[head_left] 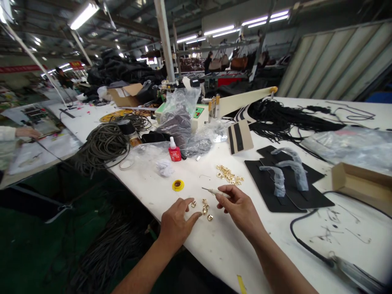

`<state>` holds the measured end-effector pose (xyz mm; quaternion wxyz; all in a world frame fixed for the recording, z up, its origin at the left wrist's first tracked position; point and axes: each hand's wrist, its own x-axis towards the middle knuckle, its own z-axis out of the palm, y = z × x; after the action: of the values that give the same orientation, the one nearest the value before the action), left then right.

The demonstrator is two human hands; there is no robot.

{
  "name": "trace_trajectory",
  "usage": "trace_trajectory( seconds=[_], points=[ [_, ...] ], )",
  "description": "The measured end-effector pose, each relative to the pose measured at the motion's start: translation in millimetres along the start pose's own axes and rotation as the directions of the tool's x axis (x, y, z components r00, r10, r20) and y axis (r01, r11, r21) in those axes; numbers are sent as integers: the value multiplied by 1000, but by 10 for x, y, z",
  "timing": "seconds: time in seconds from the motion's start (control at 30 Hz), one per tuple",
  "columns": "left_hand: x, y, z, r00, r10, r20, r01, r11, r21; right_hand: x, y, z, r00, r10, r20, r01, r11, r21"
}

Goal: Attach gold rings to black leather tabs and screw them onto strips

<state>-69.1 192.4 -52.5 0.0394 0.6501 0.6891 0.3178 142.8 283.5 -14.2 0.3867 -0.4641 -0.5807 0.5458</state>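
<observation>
My right hand [237,206] is closed around the pale handle of a small screwdriver [216,192], its thin dark shaft pointing left above the table. Thumb and fingers apart, my left hand [177,222] rests at a few small gold metal fittings [205,207]. One gold fitting [193,204] lies right by its index fingertip; whether they touch I cannot tell. Just beyond is a round yellow dish [178,185] with small dark pieces in it. Farther back, a larger pile of gold fittings [228,174] is spread on the white table [196,183].
A red bottle [174,151] with a white cap stands behind the dish, beside crumpled white paper [164,167]. Black panels with wrapped handles [278,183] lie at right, near a cardboard tray [361,185]. Coiled dark cord [101,145] hangs over the left edge. A co-worker's hand [27,132] shows far left.
</observation>
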Motion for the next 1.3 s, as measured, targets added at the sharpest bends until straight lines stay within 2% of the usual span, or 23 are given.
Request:
trace_trajectory(
  seconds=[0.07,0.13,0.2,0.3,0.37,0.43,0.63,0.77,0.9,1.03,1.17,1.23,1.3],
  points=[
    [23,-165,-45,992,42,-118,-38,999,36,106,-33,168,997,-78,23,80,984,-158],
    [67,-333,-85,983,61,-173,-48,996,76,250,-92,379,981,-179,79,196,919,-343],
    [111,-469,-108,985,59,-160,-41,993,109,411,-150,593,960,-240,146,281,814,-508],
    [145,-569,-107,994,38,-101,-25,991,132,624,-179,838,944,-270,191,325,651,-686],
    [149,-578,-95,997,19,-80,-9,991,132,713,-153,929,936,-281,211,341,574,-745],
    [147,-565,-88,997,-1,-71,11,990,137,749,-111,970,930,-280,237,357,539,-763],
    [149,-537,-96,998,-16,-64,24,990,140,698,-46,985,905,-244,349,425,541,-725],
    [154,-539,-91,997,-17,-74,28,989,145,722,-61,1036,923,-266,279,382,531,-756],
    [155,-539,-86,997,-23,-68,33,989,143,779,-97,1078,906,-243,346,423,502,-754],
    [150,-532,-79,997,-24,-73,35,988,148,806,-129,1076,920,-257,297,390,508,-768],
    [148,-519,-76,996,-26,-83,39,986,163,786,-156,1070,906,-240,349,423,522,-740],
    [142,-515,-71,996,-13,-86,28,985,172,767,-166,1039,922,-231,310,387,576,-720],
    [125,-522,-57,996,4,-95,14,982,186,738,-170,980,950,-218,226,313,708,-634]
  ],
)
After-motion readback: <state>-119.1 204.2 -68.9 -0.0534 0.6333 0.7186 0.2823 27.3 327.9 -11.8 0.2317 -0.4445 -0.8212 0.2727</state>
